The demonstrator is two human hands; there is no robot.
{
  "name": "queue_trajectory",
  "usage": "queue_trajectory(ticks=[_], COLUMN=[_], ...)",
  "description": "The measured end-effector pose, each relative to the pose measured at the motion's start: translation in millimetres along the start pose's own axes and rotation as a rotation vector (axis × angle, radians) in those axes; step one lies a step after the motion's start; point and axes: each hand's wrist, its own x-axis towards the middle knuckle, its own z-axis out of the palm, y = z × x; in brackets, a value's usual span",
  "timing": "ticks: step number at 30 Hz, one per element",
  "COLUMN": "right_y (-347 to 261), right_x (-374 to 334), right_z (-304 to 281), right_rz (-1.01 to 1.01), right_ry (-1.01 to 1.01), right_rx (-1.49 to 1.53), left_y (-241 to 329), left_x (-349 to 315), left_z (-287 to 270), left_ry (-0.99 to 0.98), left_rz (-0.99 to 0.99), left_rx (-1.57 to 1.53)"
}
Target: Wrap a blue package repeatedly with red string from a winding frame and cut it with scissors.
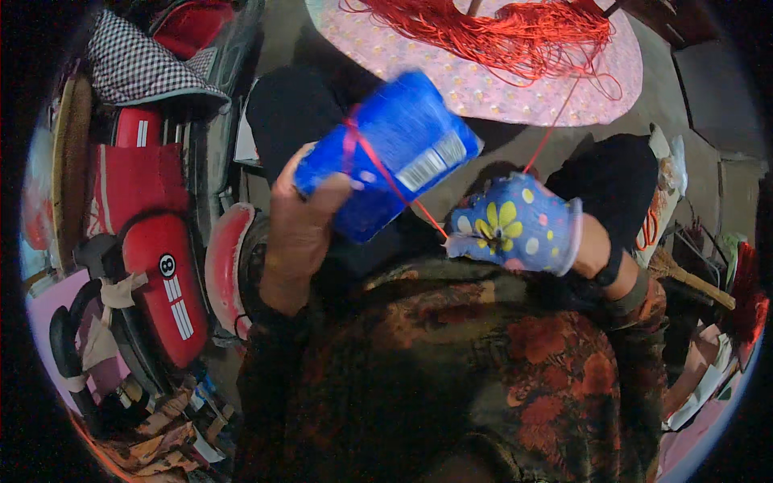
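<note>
My left hand, bare and a little blurred, is closed around the lower left end of a shiny blue packet with a barcode on one side. Thin red cord is wound around the packet and stretches taut down to my right hand. That hand wears a blue glove with flowers and dots, and its fingers are pinched on the cord. Above the glove the cord continues up to a large loose heap of red cord, which lies on a round pink patterned tabletop.
Beside me on the left stands a red ride-on vehicle, with a checkered cloth behind it. Scraps of cardboard lie at the lower left. A brush with a wooden handle and bags are on the right. My knees flank the packet.
</note>
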Motion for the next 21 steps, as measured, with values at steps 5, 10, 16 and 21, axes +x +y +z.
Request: queue_trajectory(ticks=[5, 10, 16, 21], right_y=[-24.7, 22.6, 57.6, 21.9], right_x=[29.8, 19.1, -14.3, -14.1], right_z=[-44.2, -48.3, -30.8, -1.8], right_rz=[-0.015, -0.043, 0.225, 0.054], right_ry=[0.070, 0.246, 0.466, 0.259], right_rx=[-0.016, -0.137, -0.006, -0.207], left_y=[5.9, 2.9, -13.2, -3.8], left_x=[4.3, 14.3, -4.0, 21.0], left_z=[9.1, -1.7, -24.6, -3.6], left_ry=[-0.398, -0.696, -0.666, -0.075], left_rz=[-0.182, -0.266, -0.141, 0.100], left_rx=[0.280, 0.021, -0.880, -0.669])
